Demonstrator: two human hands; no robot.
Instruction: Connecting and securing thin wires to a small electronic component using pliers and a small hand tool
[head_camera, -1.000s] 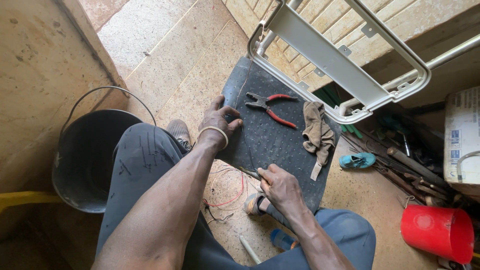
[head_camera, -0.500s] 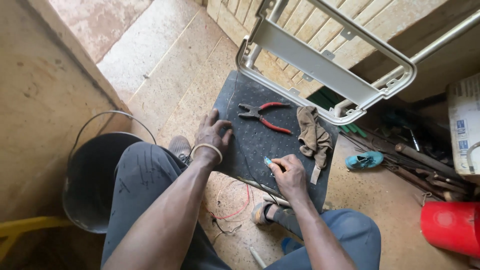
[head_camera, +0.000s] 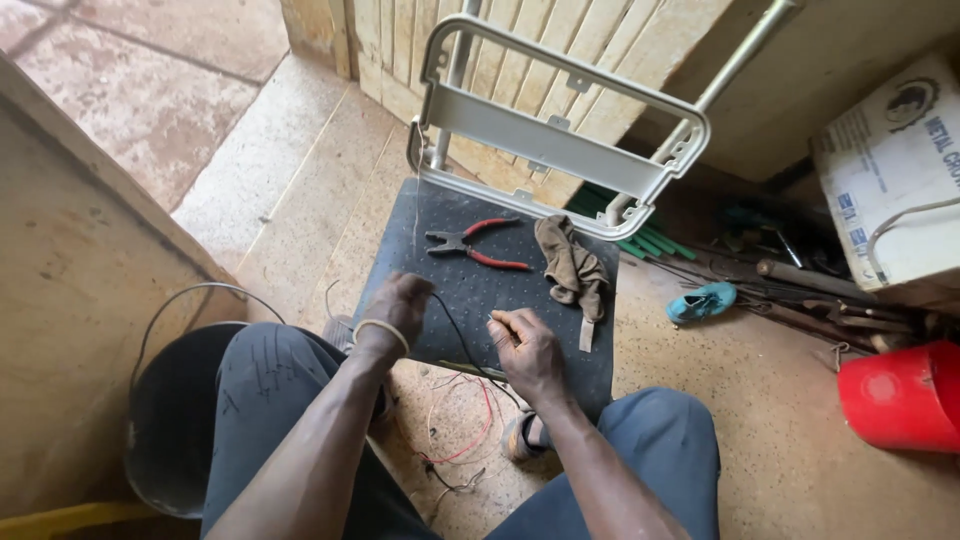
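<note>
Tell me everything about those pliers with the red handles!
The pliers lie flat on the dark, dimpled seat of a chair, near its pale backrest frame. The two thin handles are red and spread apart, pointing right; the dark metal jaws point left. A crumpled brown rag lies just to their right. Neither hand touches them; the left hand rests on the seat below them.

Soft, even daylight fills the scene, brightest on the pale paving (head_camera: 150, 100) at upper left; shadows are faint and short, deepest inside the black bucket (head_camera: 175, 420); no harsh glare; focus is sharp across the middle; wide-angle bending stretches the edges, and the forearms at the bottom look slightly soft.
</note>
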